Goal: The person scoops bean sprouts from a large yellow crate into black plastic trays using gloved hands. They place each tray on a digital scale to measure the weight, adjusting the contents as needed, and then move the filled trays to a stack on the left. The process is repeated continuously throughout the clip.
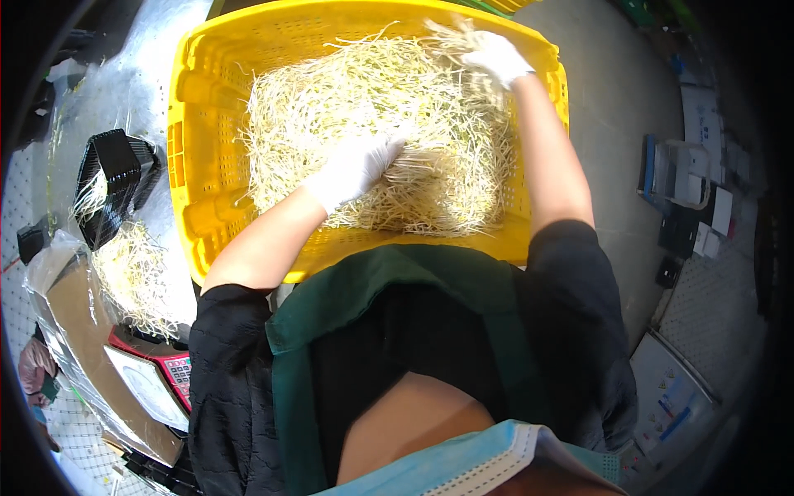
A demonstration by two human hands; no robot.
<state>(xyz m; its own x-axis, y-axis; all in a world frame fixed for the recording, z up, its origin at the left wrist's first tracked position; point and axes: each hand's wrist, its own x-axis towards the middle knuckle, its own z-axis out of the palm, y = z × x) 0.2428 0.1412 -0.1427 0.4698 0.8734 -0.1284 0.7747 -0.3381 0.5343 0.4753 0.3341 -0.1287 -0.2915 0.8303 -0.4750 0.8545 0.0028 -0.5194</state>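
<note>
A yellow perforated plastic crate in front of me holds a large heap of pale bean sprouts. My left hand, in a white glove, is closed around a bunch of sprouts at the near middle of the heap. At the crate's far right corner, my right hand, also gloved in white, grips another bunch that is partly blurred and sticks out to its left. Both hands are over the heap, well apart from each other.
Left of the crate, nested black plastic trays hold some sprouts on a metal table, with a loose sprout pile beside them. A red digital scale and a cardboard box in clear film lie nearer. A person is partly visible at far left.
</note>
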